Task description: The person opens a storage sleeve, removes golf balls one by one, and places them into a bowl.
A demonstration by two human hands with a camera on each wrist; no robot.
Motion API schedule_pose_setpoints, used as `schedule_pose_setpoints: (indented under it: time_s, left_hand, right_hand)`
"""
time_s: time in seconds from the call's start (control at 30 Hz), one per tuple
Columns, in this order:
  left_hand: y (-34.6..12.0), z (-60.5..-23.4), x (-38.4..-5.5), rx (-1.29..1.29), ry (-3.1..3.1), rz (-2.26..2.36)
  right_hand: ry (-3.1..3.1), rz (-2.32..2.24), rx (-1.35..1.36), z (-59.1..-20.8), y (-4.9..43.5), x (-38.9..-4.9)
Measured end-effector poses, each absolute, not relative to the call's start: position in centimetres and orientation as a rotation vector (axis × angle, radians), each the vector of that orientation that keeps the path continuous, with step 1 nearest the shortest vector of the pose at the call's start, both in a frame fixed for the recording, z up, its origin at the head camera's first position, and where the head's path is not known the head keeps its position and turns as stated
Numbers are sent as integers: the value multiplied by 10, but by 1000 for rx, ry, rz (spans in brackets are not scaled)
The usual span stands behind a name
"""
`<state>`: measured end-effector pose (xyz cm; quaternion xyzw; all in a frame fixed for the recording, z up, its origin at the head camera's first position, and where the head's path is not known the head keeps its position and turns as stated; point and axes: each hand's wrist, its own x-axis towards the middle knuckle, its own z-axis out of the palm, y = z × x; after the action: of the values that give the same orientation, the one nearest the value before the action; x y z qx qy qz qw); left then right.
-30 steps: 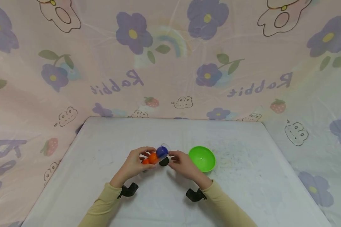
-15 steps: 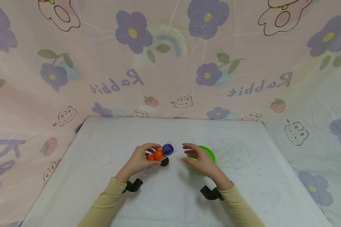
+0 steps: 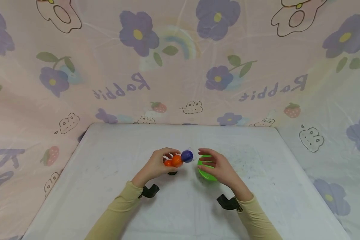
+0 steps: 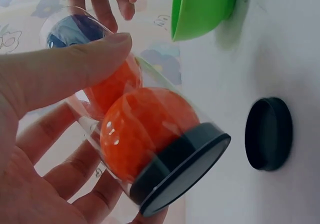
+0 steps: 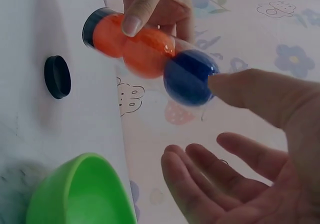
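ball-filled tube (image 3: pixel 177 161), we note, has shifted right, nearer the bowl (image 3: pixel 208 176); left fingers (image 4: pixel 75 171) grip it, right fingers (image 5: pixel 182 181) loose, holding nothing.

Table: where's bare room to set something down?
Bare table: left of the left hand; right of the right hand, smudged; far strip between hands and curtain. Crowded: centre, with tube, cap and bowl close around the hands.

"Rabbit" (image 3: pixel 121 88) shows mirrored on flowered cloth backdrop (image 3: pixel 180 76) beyond grip of left hand (image 3: pixel 155 164), once each side, plus partial letters (image 3: pixel 6 156) farther left.
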<state>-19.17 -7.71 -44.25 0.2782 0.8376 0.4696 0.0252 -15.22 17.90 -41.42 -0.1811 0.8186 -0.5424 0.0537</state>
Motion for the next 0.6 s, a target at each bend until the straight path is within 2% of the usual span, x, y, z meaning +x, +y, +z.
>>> schedule_pose_setpoints:
  time_s: [0.27,0.43,0.6]
  left_hand:
    - [-62,-438,-198,935,2558,1472]
    - [-55,-436,-200,963,2580,1442]
    - [-50,-435,-202,975,2612,1396]
  right_hand:
    - [2426,-1739,-458,-414,183,-155]
    - [2402,-1776,-437,-398,179,-148]
    - [2422,-1816,-403,-411,183,-152]
